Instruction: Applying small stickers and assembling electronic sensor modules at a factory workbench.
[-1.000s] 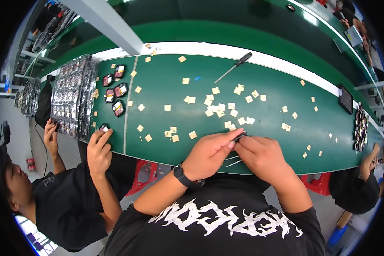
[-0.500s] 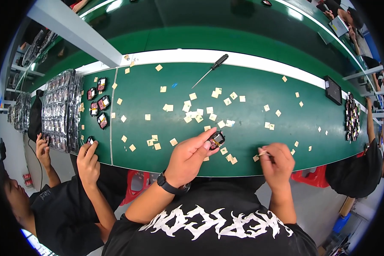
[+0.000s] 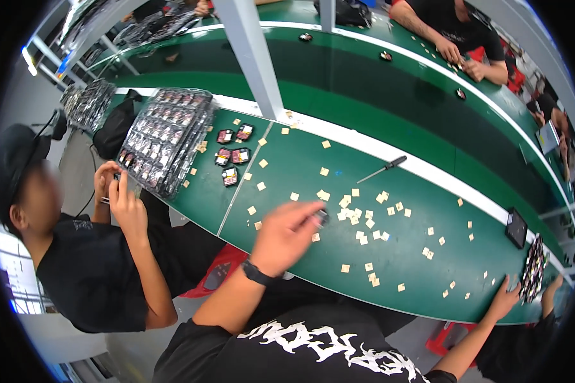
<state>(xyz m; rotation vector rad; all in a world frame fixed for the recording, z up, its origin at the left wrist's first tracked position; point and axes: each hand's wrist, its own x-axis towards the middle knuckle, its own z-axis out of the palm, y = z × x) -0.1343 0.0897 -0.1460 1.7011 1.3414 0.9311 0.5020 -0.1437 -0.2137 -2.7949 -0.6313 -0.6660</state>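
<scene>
My left hand (image 3: pixel 282 237) is closed around a small black electronic module (image 3: pixel 323 219), gripping it between thumb and fingers above the green table. Most of the module is hidden by the fingers. Far to the right, my right hand (image 3: pixel 505 299) is stretched out beside a heap of black modules (image 3: pixel 531 273), its fingers apart and nothing visible in them. Between the hands, several small cream-coloured square pieces (image 3: pixel 345 268) lie scattered over the green table (image 3: pixel 313 268).
A screwdriver (image 3: pixel 382 169) lies near the white ledge, and a black box (image 3: pixel 516 228) stands by the heap. At left are several modules (image 3: pixel 229 177) and stacked clear trays (image 3: pixel 166 137). A co-worker (image 3: pixel 102 255) sits close on my left; a grey post (image 3: pixel 252 60) rises behind.
The view has turned. My right hand has moved from the table's near edge, where it pinched a small piece, out to the heap at right. My left hand still grips the module.
</scene>
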